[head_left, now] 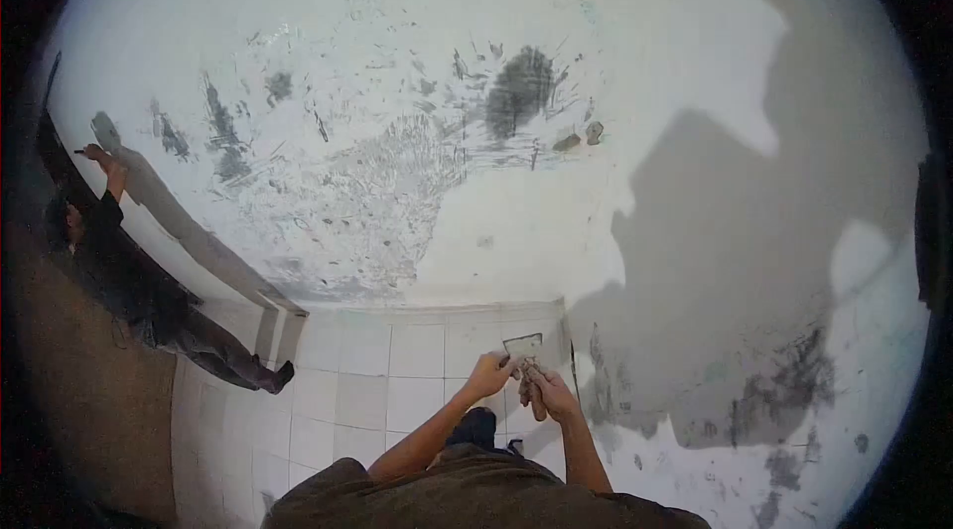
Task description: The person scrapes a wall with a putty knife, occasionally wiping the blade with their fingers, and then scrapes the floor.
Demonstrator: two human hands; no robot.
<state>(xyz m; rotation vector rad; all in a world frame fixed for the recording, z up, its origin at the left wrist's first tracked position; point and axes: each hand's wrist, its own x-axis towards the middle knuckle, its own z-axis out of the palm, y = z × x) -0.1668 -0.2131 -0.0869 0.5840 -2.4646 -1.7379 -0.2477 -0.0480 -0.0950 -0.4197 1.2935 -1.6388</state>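
In front of my body, low in the head view, I hold a putty knife (523, 342) with a wide, pale-smeared blade pointing toward the wall. My right hand (556, 397) is closed round its brownish handle. At the left edge of the blade, the fingers of my left hand (487, 376) are pinched against the tool. Pale, crusty material covers the part between both hands; its exact shape is too small to make out. The wall (526, 231) ahead has scraped, rough patches and dark grey stains.
White square tiles (417, 350) cover the floor below the wall. At the far left another person (129, 271) in dark clothes reaches an arm up to the wall beside a dark opening. A large shadow (725, 261) falls across the right-hand wall, which has dark stains (784, 385) low down.
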